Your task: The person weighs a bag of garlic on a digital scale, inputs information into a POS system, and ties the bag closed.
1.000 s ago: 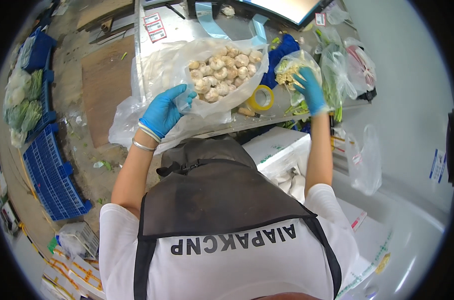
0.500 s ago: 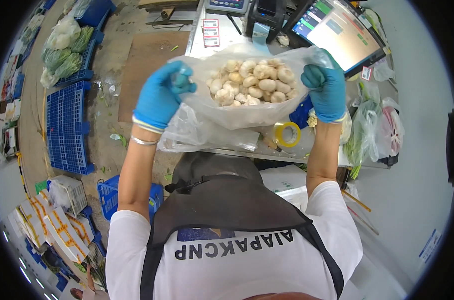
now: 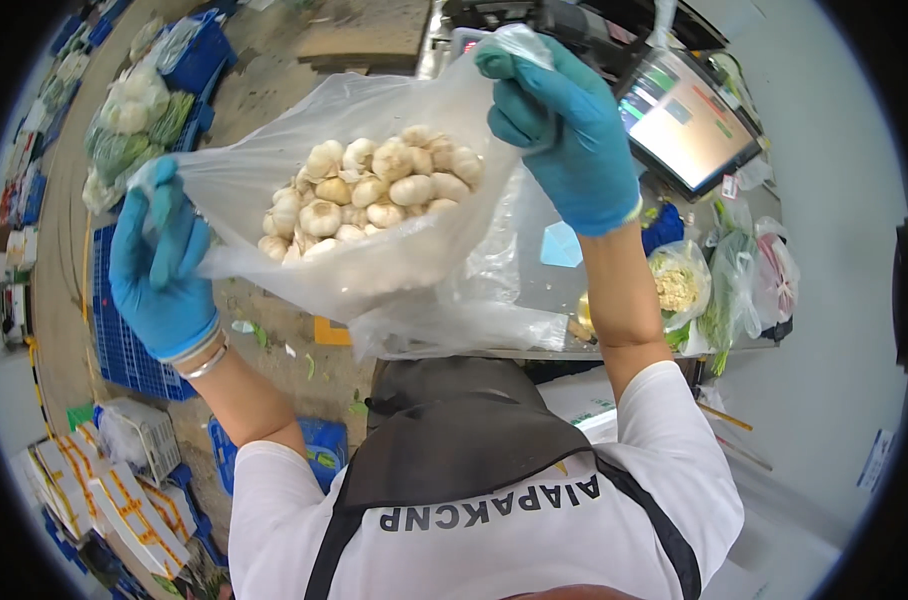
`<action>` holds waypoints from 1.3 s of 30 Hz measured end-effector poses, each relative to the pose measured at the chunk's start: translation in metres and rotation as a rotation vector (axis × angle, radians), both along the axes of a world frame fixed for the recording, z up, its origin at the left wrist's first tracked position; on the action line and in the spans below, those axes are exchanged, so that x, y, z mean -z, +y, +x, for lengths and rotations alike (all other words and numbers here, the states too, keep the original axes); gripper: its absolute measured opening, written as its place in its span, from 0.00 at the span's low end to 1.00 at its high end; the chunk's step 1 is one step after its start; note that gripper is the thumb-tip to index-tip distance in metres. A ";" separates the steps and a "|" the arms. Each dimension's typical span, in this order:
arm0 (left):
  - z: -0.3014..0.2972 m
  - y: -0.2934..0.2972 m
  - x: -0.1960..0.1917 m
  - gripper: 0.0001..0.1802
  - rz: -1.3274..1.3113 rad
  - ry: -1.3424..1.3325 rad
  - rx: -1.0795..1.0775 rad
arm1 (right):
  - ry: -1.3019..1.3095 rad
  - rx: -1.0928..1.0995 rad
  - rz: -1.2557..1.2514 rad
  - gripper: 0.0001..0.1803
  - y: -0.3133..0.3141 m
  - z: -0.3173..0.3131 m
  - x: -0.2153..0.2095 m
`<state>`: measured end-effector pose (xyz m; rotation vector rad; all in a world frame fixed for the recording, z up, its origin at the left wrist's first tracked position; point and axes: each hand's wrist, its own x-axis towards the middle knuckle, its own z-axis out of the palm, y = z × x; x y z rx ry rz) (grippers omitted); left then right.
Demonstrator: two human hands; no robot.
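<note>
Blue-gloved, the left hand [image 3: 164, 270] pinched one edge of a clear plastic bag [image 3: 374, 270] of garlic bulbs [image 3: 369, 200], while the right hand [image 3: 564, 135] gripped the opposite edge higher up. The bag hung between them above the counter [image 3: 554, 290], near a tilted screen [image 3: 689, 120] and bagged greens [image 3: 734, 290].

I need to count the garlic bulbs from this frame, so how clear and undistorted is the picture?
Head view: garlic bulbs sharp and evenly lit; plastic bag hazes the lower ones; screen shows glare; fisheye bends the edges, black corners.
</note>
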<state>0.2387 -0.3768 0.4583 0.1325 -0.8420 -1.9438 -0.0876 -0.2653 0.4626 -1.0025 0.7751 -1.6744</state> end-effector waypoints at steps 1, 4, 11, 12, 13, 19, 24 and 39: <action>0.012 -0.006 0.001 0.25 0.108 -0.157 -0.137 | -0.057 0.017 0.049 0.10 -0.018 0.013 0.011; 0.030 -0.037 0.047 0.21 0.059 -0.381 -0.074 | -0.014 -0.025 0.215 0.08 -0.062 0.023 0.078; 0.097 -0.099 0.229 0.11 0.276 -0.792 -0.142 | 0.074 0.071 0.523 0.08 -0.144 0.109 0.243; 0.112 -0.109 0.266 0.10 0.314 -0.806 -0.145 | 0.137 0.047 0.536 0.08 -0.152 0.120 0.265; 0.122 -0.115 0.292 0.09 0.349 -0.815 -0.143 | 0.204 0.029 0.548 0.08 -0.159 0.128 0.284; 0.100 -0.128 0.340 0.09 0.334 -0.914 -0.220 | 0.449 0.122 0.595 0.17 -0.156 0.106 0.339; 0.102 -0.120 0.378 0.06 0.496 -0.968 -0.308 | 1.354 0.127 0.522 0.60 -0.112 0.099 0.307; -0.054 0.116 0.321 0.42 -0.574 -1.547 -0.350 | 1.568 0.288 0.847 0.13 0.165 -0.013 0.377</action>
